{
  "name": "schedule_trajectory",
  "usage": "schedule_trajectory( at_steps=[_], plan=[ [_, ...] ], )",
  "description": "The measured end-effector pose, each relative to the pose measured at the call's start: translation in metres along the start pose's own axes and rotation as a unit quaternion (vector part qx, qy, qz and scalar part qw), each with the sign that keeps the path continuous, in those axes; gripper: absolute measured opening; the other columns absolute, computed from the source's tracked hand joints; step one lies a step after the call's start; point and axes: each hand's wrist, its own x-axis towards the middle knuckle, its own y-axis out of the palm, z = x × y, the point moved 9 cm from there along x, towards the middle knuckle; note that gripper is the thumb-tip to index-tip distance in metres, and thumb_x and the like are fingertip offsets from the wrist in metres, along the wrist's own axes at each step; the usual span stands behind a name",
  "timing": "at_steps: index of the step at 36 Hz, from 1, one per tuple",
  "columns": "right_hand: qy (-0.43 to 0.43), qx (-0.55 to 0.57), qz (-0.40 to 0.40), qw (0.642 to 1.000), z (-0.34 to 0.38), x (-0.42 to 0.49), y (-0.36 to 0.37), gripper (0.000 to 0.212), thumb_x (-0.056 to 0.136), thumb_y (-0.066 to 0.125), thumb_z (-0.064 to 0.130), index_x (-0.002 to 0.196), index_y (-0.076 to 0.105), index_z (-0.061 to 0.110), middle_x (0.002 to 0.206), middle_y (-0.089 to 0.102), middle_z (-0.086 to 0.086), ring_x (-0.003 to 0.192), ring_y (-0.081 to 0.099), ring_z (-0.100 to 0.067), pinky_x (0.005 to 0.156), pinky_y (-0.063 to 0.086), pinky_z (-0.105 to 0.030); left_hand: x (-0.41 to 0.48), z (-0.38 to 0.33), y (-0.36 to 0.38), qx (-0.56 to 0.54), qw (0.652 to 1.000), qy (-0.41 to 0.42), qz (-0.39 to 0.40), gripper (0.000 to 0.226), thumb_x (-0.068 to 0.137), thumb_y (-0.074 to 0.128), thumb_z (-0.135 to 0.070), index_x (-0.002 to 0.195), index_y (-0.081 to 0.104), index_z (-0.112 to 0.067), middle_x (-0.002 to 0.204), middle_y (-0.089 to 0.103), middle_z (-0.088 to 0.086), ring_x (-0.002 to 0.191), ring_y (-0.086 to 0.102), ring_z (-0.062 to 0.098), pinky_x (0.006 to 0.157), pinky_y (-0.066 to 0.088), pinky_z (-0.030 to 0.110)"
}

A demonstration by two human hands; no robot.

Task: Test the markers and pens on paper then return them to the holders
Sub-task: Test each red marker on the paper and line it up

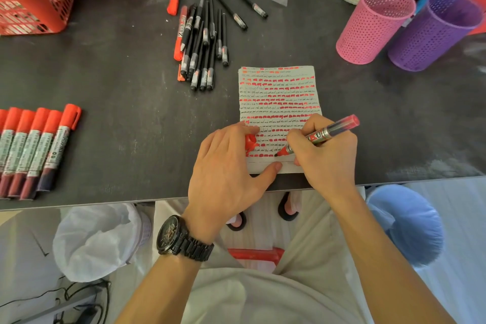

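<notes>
Near the table's front edge, right hand (322, 151) grips a red marker (319, 136), tip down-left on the paper (278, 102), barrel slanting up-right toward the empty pink holder (373, 25); left hand (227, 166) pinches its cap (250, 142), pressing the sheet.

The marker (326, 133) gripped in the right hand (323, 150) has a silver label. Just past the forefinger the large letters "A U" can be read, and the rest is hidden under the fingers. Well beyond the fingertips of the left hand (226, 171), a loose marker (182, 31) bears "ZHEN" lengthwise on its barrel; the letters after that blur. Far left of the left fingers, the row of markers (34, 150) has white labels whose print is too small to read. The paper (278, 97), under the left thumb beside the cap (249, 143) those fingers pinch, holds only scribbles and red dashes. The bands on the pens (205, 45) cannot be read.
</notes>
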Motion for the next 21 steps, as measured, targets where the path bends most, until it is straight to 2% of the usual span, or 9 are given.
schedule_trajectory(
  at_steps=[5, 13, 18, 21],
  plan=[
    [-0.007, 0.019, 0.002, 1.000, 0.0001, -0.0008, 0.0010, 0.024, 0.080, 0.063, 0.021, 0.058, 0.054, 0.025, 0.051, 0.061, 0.014, 0.052, 0.066, -0.004, 0.049, 0.047, -0.011, 0.0001, 0.0000, -0.0001, 0.001, 1.000, -0.001, -0.004, 0.065, 0.076, 0.066, -0.061, 0.124, 0.058, -0.019, 0.123, 0.064, -0.008, 0.115, 0.052, 0.008, 0.106, 0.031, 0.022],
    [-0.009, 0.018, 0.004, 1.000, -0.0006, -0.0007, 0.0003, 0.020, 0.080, 0.063, 0.020, 0.064, 0.059, 0.009, 0.053, 0.063, 0.008, 0.053, 0.065, -0.006, 0.051, 0.050, -0.013, -0.0009, -0.0001, -0.0004, 0.001, 1.000, 0.004, -0.012, 0.064, 0.076, 0.065, -0.062, 0.123, 0.057, -0.019, 0.123, 0.063, -0.008, 0.112, 0.049, 0.005, 0.105, 0.031, 0.021],
    [-0.016, 0.011, 0.008, 1.000, 0.0019, -0.0010, 0.0004, 0.019, 0.083, 0.063, 0.019, 0.065, 0.060, 0.012, 0.058, 0.065, 0.016, 0.059, 0.068, -0.003, 0.052, 0.051, -0.012, -0.0006, -0.0007, 0.0002, 0.001, 1.000, 0.009, -0.009, 0.064, 0.076, 0.068, -0.060, 0.124, 0.057, -0.018, 0.122, 0.064, -0.007, 0.112, 0.048, 0.004, 0.105, 0.025, 0.018],
    [-0.011, 0.006, 0.008, 1.000, 0.0015, -0.0002, 0.0005, 0.019, 0.081, 0.061, 0.023, 0.064, 0.059, 0.014, 0.058, 0.066, 0.013, 0.060, 0.069, -0.005, 0.052, 0.054, -0.017, -0.0008, -0.0010, -0.0005, 0.000, 1.000, 0.009, -0.010, 0.064, 0.076, 0.067, -0.060, 0.124, 0.057, -0.018, 0.124, 0.063, -0.007, 0.113, 0.048, 0.003, 0.106, 0.026, 0.018]
  ],
)
